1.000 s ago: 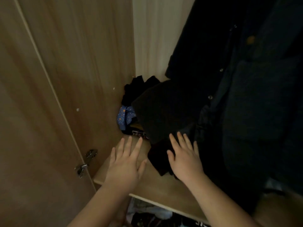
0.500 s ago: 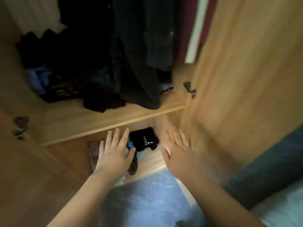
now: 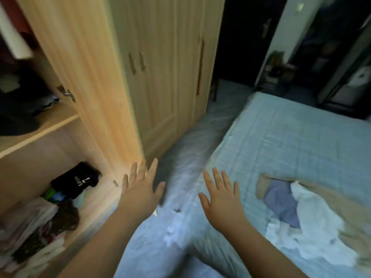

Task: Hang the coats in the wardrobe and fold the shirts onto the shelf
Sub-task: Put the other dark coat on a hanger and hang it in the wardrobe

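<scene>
Both hands empty, left hand (image 3: 140, 192) and right hand (image 3: 221, 203) with fingers spread, probably free to collect next garment; clothes (image 3: 305, 217) heaped on bed (image 3: 291, 141), wardrobe (image 3: 84, 81) open alongside.

The open wardrobe door (image 3: 96, 93) stands between shelf (image 3: 40, 125) and bed (image 3: 291, 137); the floor strip (image 3: 186, 157) between them lies clear, while clothes (image 3: 305, 217) crowd the bed's near corner.

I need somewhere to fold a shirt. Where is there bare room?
The bed is bare from its far edge down to the clothes pile, which crowds the near right part. The upper shelf has a bare front strip beside the dark clothes. The lower compartment is crowded.
</scene>
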Motion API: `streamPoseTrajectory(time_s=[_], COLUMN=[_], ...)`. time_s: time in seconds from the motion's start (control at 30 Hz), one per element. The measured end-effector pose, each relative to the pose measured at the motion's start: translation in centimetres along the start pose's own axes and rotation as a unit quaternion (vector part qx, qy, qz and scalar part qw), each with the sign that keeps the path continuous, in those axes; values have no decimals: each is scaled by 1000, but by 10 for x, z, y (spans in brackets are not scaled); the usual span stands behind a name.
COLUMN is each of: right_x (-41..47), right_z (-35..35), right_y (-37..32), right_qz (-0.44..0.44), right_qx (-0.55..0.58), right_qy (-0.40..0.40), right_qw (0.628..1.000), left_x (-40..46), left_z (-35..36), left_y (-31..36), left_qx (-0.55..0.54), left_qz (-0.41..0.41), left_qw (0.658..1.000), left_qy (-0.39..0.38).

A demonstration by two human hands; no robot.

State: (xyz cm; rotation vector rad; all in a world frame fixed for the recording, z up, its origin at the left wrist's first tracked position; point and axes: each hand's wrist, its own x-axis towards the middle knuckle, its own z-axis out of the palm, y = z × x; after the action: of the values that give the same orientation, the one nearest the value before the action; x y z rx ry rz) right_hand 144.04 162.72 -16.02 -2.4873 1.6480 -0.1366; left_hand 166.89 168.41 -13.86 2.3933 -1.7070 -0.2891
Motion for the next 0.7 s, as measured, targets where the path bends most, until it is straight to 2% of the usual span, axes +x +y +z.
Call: streamPoseTrajectory(time_s=[0.1,0.2,0.33,0.53,0.7], right_x=[-48,-96,-164,-228,-238], right_z=[-13,-28,-30,-17,-8], right_y=[104,195,277,349,382], right_qz=[66,149,231,343,376], right_qx=[0,6,13,27,39], right_qy=[4,-1,17,-10,-48], right_qw=[998,989,973,939,925], left_x=[-6,-17,-30,-42,-30], left_z=[41,79,116,161,192], left_y=[106,201,290,373,402], left_qx=[-17,16,27,43,61], left_qz=[62,157,237,310,325], left_qw=[998,986,968,941,930], left_qy=[-24,-51,-80,-132,-162])
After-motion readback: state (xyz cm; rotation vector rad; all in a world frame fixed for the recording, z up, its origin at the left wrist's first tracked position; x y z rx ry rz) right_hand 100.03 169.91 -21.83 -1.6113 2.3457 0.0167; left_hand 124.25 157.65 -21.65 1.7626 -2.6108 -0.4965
